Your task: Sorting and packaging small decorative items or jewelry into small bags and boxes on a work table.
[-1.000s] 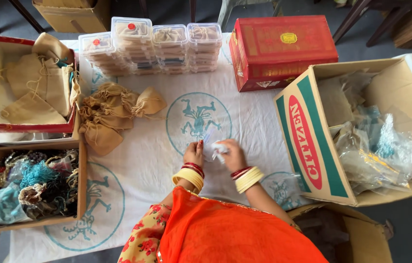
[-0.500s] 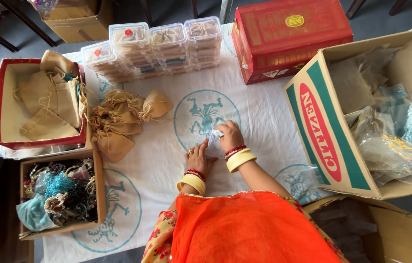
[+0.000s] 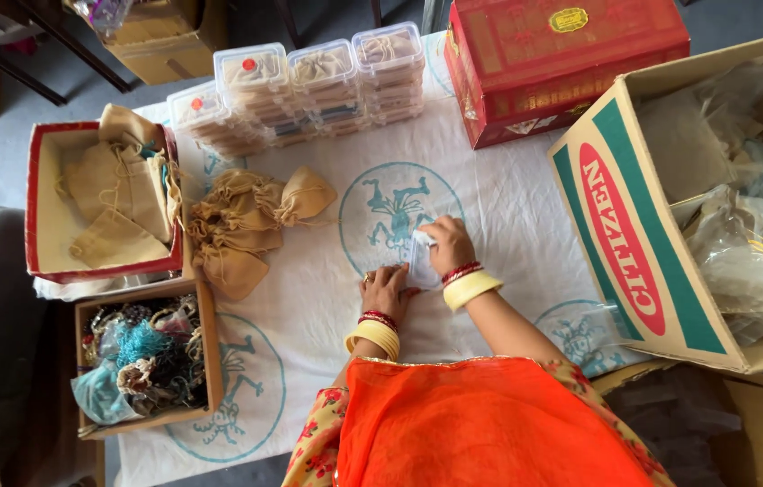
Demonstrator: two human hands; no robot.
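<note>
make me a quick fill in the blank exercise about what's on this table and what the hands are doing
1. Both hands, the left hand and the right hand, press on a small clear ____ lying on the white cloth.
2. The pile of tan drawstring pouches lies to the ____ of the hands.
3. The stacked clear containers sit along the ____ edge of the cloth.
4. The closed box beside those containers is ____ in colour.

Missing words: packet; left; far; red

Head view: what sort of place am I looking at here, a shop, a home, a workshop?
Probably a small home-style packing workspace, not a shop: a cloth-covered table with stacked clear lidded containers, a heap of beige drawstring pouches and open cardboard boxes of plastic bags.
</note>
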